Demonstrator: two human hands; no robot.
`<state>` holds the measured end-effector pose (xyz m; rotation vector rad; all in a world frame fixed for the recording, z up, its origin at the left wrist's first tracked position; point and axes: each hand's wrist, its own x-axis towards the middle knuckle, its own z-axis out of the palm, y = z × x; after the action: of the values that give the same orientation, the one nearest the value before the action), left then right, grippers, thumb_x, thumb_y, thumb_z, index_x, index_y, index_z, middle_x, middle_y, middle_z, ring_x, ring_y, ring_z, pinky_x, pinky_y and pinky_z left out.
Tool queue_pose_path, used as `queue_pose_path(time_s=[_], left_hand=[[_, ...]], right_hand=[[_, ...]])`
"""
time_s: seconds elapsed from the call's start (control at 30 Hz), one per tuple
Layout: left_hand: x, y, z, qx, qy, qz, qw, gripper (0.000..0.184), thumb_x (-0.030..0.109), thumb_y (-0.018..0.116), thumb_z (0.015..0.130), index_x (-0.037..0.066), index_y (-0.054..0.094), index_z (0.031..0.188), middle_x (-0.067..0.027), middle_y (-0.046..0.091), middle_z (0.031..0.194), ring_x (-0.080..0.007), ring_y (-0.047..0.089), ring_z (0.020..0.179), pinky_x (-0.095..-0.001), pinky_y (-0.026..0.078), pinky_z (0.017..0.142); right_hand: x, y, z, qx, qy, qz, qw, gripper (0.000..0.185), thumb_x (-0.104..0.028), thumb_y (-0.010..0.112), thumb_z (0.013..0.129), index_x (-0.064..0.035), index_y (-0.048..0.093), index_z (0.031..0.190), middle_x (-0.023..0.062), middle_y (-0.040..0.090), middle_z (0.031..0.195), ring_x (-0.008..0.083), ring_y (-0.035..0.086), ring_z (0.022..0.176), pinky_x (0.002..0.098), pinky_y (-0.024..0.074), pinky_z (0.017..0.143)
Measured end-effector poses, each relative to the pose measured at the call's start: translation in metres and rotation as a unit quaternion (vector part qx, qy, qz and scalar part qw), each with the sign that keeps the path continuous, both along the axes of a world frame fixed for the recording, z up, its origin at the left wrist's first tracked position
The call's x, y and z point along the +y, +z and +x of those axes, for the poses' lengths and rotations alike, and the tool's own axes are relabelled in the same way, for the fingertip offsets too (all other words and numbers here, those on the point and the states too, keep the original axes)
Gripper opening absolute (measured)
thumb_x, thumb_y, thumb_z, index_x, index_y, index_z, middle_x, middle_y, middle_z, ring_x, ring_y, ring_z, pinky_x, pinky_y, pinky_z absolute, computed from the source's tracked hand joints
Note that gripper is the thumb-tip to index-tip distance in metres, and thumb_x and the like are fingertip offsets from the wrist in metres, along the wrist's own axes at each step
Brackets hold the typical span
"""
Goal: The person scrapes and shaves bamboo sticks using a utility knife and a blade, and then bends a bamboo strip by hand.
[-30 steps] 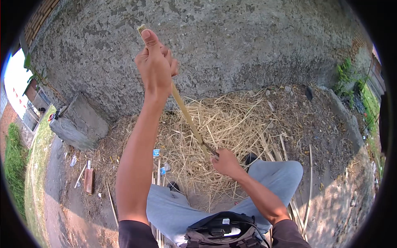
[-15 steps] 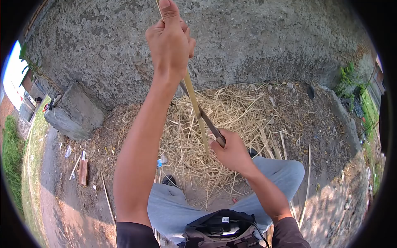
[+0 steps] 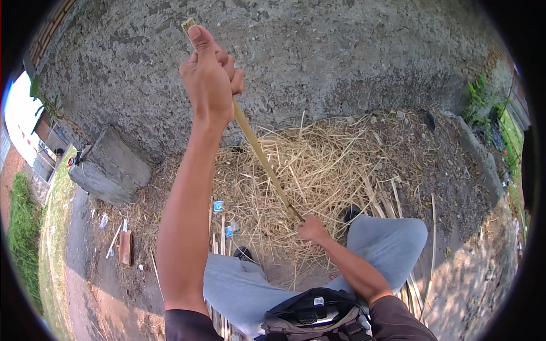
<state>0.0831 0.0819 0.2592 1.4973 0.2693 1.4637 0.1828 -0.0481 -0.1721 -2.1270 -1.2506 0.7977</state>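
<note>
My left hand [image 3: 209, 82] is raised high at the upper left, fist closed round the upper end of a long pale bamboo strip [image 3: 259, 150], thumb along it. The strip slants down to the right towards my right hand [image 3: 313, 229]. That hand is closed low over the shavings, gripping a knife [image 3: 295, 213]. Only a short dark piece of the blade shows, at the lower part of the strip; its handle is hidden in my fist. Whether the blade touches the strip there, I cannot tell for sure.
A heap of shavings [image 3: 318, 162] lies between my feet and a rough wall [image 3: 318, 57]. A concrete block [image 3: 111, 165] stands left, near a reddish-brown block [image 3: 125, 248]. Small blue packets [image 3: 218, 206] and loose strips [image 3: 432, 250] lie around. A black bag [image 3: 313, 307] rests at my waist.
My right hand has moved down with the knife, from partway along the strip to near its lower end. My left hand has shifted left and slightly down, tilting the strip more.
</note>
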Motion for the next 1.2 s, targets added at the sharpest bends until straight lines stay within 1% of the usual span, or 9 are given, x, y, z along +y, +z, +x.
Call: queue_pose_path(time_s=[0.07, 0.17, 0.23, 0.37, 0.47, 0.57, 0.77, 0.97, 1.2], left_hand=[[0.002, 0.0, 0.003, 0.009, 0.026, 0.015, 1.0, 0.063, 0.07, 0.038, 0.093, 0.018, 0.025, 0.062, 0.0072, 0.016, 0.05, -0.0076, 0.013, 0.043, -0.0279, 0.015, 0.043], [0.015, 0.0, 0.001, 0.007, 0.028, 0.006, 1.0, 0.062, 0.069, 0.038, 0.094, 0.018, 0.025, 0.062, 0.0071, 0.016, 0.051, -0.0079, 0.012, 0.043, -0.0283, 0.015, 0.044], [0.02, 0.002, 0.002, -0.007, 0.027, -0.005, 1.0, 0.061, 0.066, 0.04, 0.095, 0.017, 0.025, 0.061, 0.0067, 0.018, 0.05, -0.0075, 0.015, 0.041, -0.028, 0.016, 0.041], [0.018, 0.001, 0.003, -0.002, 0.031, -0.011, 0.999, 0.061, 0.068, 0.039, 0.095, 0.017, 0.027, 0.064, 0.0071, 0.015, 0.052, -0.0083, 0.013, 0.044, -0.0282, 0.017, 0.045], [0.015, 0.001, 0.0, -0.007, 0.042, -0.018, 0.999, 0.061, 0.068, 0.039, 0.095, 0.017, 0.027, 0.064, 0.0069, 0.016, 0.052, -0.0083, 0.013, 0.044, -0.0285, 0.016, 0.045], [0.026, -0.002, -0.011, -0.005, 0.025, -0.019, 0.999, 0.06, 0.068, 0.038, 0.095, 0.017, 0.027, 0.065, 0.0068, 0.016, 0.052, -0.0082, 0.013, 0.044, -0.0285, 0.016, 0.045], [0.033, 0.001, -0.02, -0.001, 0.046, -0.017, 0.999, 0.058, 0.063, 0.036, 0.099, 0.016, 0.028, 0.065, 0.0066, 0.015, 0.053, -0.0086, 0.012, 0.044, -0.0284, 0.015, 0.045], [0.033, 0.002, -0.019, -0.015, 0.052, -0.041, 0.998, 0.057, 0.061, 0.037, 0.099, 0.016, 0.028, 0.065, 0.0059, 0.016, 0.053, -0.009, 0.012, 0.044, -0.0287, 0.015, 0.045], [0.03, 0.002, -0.036, -0.021, 0.061, -0.057, 0.996, 0.058, 0.061, 0.039, 0.099, 0.016, 0.028, 0.065, 0.0055, 0.017, 0.053, -0.0091, 0.013, 0.045, -0.0289, 0.015, 0.045]], right_hand=[[0.005, 0.044, 0.0, 0.263, -0.097, -0.143, 0.949, 0.024, -0.018, 0.067, 0.086, 0.0037, 0.062, 0.078, 0.0125, 0.06, 0.062, 0.0235, 0.06, 0.051, 0.0387, 0.0483, 0.048], [0.008, 0.1, 0.0, 0.345, -0.036, -0.024, 0.938, 0.021, -0.02, 0.065, 0.091, 0.0006, 0.065, 0.086, 0.0061, 0.055, 0.058, 0.0165, 0.052, 0.049, 0.0341, 0.0395, 0.043], [0.009, 0.154, 0.0, 0.174, 0.067, 0.215, 0.959, 0.019, -0.017, 0.063, 0.091, 0.0011, 0.066, 0.09, 0.0092, 0.058, 0.057, 0.0212, 0.055, 0.047, 0.0371, 0.0433, 0.047], [0.002, 0.213, -0.014, 0.049, 0.034, 0.226, 0.972, 0.021, -0.016, 0.061, 0.093, 0.0038, 0.068, 0.092, 0.0138, 0.061, 0.06, 0.021, 0.06, 0.051, 0.0348, 0.0443, 0.052], [0.005, 0.106, -0.031, 0.017, -0.011, 0.22, 0.975, 0.02, -0.017, 0.06, 0.092, 0.001, 0.067, 0.097, 0.0216, 0.063, 0.065, 0.0373, 0.065, 0.064, 0.0481, 0.0503, 0.06], [-0.041, -0.113, -0.008, -0.108, 0.085, -0.159, 0.978, 0.024, -0.015, 0.06, 0.089, 0.0016, 0.067, 0.104, 0.0264, 0.069, 0.092, 0.0408, 0.069, 0.09, 0.0489, 0.0564, 0.077], [-0.015, -0.057, -0.016, 0.02, 0.05, -0.203, 0.978, 0.031, -0.022, 0.061, 0.089, 0.0038, 0.067, 0.105, 0.0281, 0.066, 0.103, 0.0403, 0.065, 0.104, 0.0452, 0.0553, 0.084], [-0.002, -0.004, -0.03, 0.01, 0.049, -0.085, 0.995, 0.023, -0.016, 0.062, 0.082, 0.0045, 0.069, 0.09, 0.0277, 0.067, 0.1, 0.0412, 0.067, 0.097, 0.0458, 0.0548, 0.085], [-0.047, -0.017, 0.01, -0.12, 0.157, -0.22, 0.955, 0.025, -0.015, 0.067, 0.076, 0.0022, 0.071, 0.094, 0.0237, 0.07, 0.1, 0.0369, 0.069, 0.096, 0.0447, 0.0564, 0.082]])
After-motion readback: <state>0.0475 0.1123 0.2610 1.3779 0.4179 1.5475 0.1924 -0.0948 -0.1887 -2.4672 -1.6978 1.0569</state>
